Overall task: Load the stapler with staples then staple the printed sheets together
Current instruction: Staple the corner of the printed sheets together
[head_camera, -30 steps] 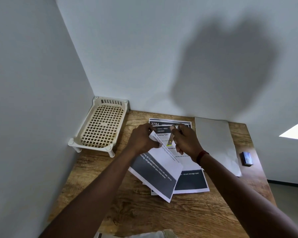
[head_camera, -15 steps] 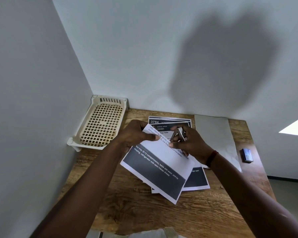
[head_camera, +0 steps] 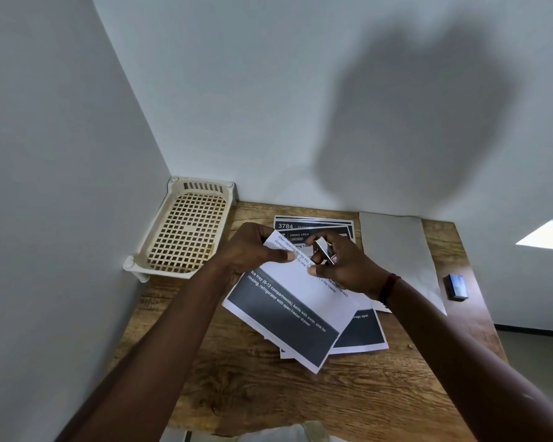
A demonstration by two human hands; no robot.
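Stapling appears to be the step in hand; whether staples are loaded cannot be told.

Item 1: small silver metal stapler with a red label (head_camera: 325, 256). Gripped in the right hand (head_camera: 345, 269), fingers and thumb curled round it. Raised above the far half of the table, at the upper edge of the lifted sheet. The fingers hide whether paper sits inside its mouth.

Item 2: white printed sheet with a dark grey band (head_camera: 296, 309). Lifted at a slant, its upper corner pinched by the left hand (head_camera: 253, 250), thumb on top. Its lower corner hangs toward the near edge. How many sheets are in the pinch cannot be told.

Item 3: further printed sheets with dark headers (head_camera: 363, 334). Lying flat beneath it, fanned, reaching toward the far edge.

Item 4: blank pale grey sheet (head_camera: 396, 250). Flat, just beside the printed ones, toward the right edge.

Item 5: small blue-grey box (head_camera: 457, 287). Near the right edge, well apart from the hands; probably staples.

Item 6: cream plastic lattice tray (head_camera: 186, 231). Far left corner, against both walls.

Item 7: brown wood-grain table (head_camera: 300, 397).

Handling note, a judgement: square all the sheets at one corner first and slide that corner fully into the mouth. Place the left pinch close beside it so the layers cannot slip, then squeeze once, firmly.
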